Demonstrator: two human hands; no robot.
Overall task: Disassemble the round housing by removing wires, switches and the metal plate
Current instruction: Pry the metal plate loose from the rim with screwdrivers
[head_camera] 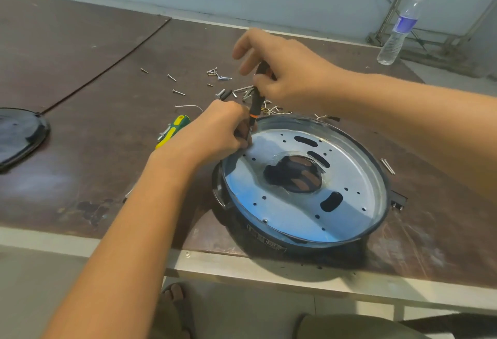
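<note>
Now: both grips on one screwdriver at the plate's far-left edge

Head view. I see the round housing [304, 239] sitting open side up on the table [107, 102], close to the near edge and right of centre. The metal plate [349, 193] lies flat inside it, below the rim. It has oval slots, small holes and a large middle opening where dark parts show through. One small screw [265, 221] sits in the plate by its near edge.

My right grip [285, 75] is curled round the top of the handle of a black screwdriver [255, 106] with an orange ring. The tool stands nearly upright, with its tip down at the plate's far-left edge. My left grip [215, 134] pinches the thin shaft low down, just above the plate, with its wrist over the housing's left rim.

Beyond the housing, loose screws [219, 74] lie scattered on the table, and a tangle of white wires [271, 109] lies just behind the far rim. A green and yellow screwdriver [174, 130] lies flat to the left of my left grip. A dark lid [18, 134] rests at the table's left edge. Two metal pins [387, 166] lie just right of the housing. A small black part [398, 200] sticks out from the housing's right side; I cannot tell what it is. A water bottle [398, 32] stands at the far right.
</note>
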